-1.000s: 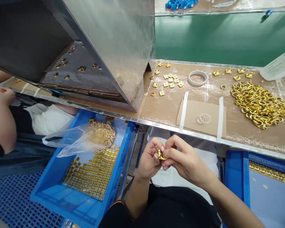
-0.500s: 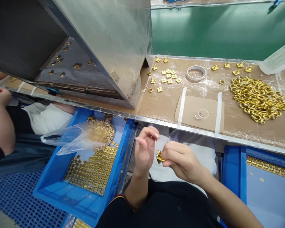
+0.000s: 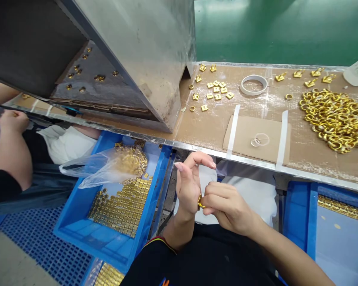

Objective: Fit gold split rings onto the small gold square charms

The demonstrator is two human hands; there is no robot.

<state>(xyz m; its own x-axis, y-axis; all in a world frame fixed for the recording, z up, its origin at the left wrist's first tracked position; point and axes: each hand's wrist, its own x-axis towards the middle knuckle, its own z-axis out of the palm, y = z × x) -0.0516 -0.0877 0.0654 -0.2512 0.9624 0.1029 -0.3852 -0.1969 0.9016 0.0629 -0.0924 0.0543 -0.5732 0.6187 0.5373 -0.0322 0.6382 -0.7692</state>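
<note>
My right hand (image 3: 226,204) pinches a gold ring (image 3: 201,202) between thumb and fingers, in front of my body below the bench edge. A darker gold part at the ring's left end meets the palm of my left hand (image 3: 191,186); my fingers partly hide it. That left hand is raised with thumb and forefinger apart and curved, gripping nothing. Above my hands, a cardboard piece (image 3: 244,137) is taped to the bench, with a small clear ring (image 3: 261,139) lying on it. A heap of gold rings (image 3: 338,123) is at the right of the bench.
Small gold square pieces (image 3: 217,89) and a roll of tape (image 3: 253,85) lie on the bench. A metal hood (image 3: 143,51) stands at left. Blue bins (image 3: 92,242) with gold pieces sit below, one holding a plastic bag (image 3: 101,169). Another person's hand (image 3: 13,121) is at far left.
My right hand has brought the gold ring against my left palm, where a gap showed before. My left forefinger now reaches further right. The whole view has shifted slightly.
</note>
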